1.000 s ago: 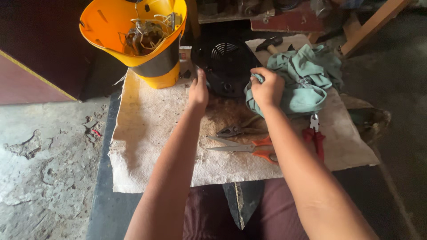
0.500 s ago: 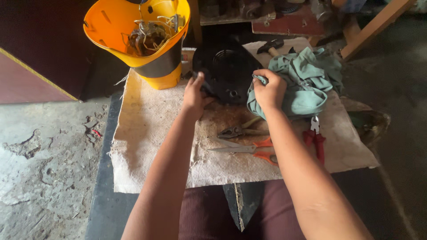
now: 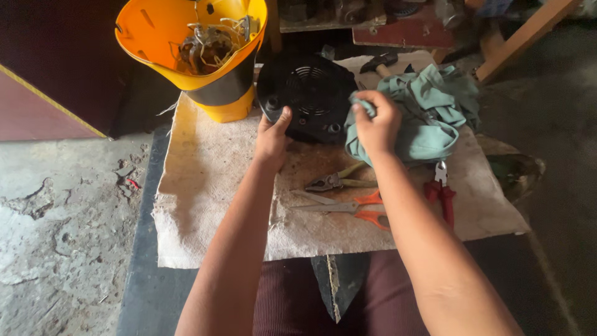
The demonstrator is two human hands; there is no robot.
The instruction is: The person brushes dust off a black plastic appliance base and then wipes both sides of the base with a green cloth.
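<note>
A round black plastic cover with a slotted grille [image 3: 309, 93] stands tilted on a cream cloth mat [image 3: 205, 180]. My left hand [image 3: 272, 138] grips its lower left rim. My right hand [image 3: 375, 123] is closed on a bunched corner of a pale green cloth [image 3: 429, 118] and presses it against the cover's right edge. The rest of the green cloth lies heaped to the right of the cover.
An orange appliance housing [image 3: 193, 50] with wires inside stands at the mat's far left. Pliers with yellow-green handles [image 3: 336, 181], orange-handled scissors [image 3: 348, 208] and red-handled pliers [image 3: 440, 190] lie near my arms. A hammer [image 3: 379, 62] lies behind the cover. Rough concrete floor lies left.
The black cover has been turned and tipped up, so its grille faces me. My left hand slid along its lower left rim. My right hand stayed on the green cloth.
</note>
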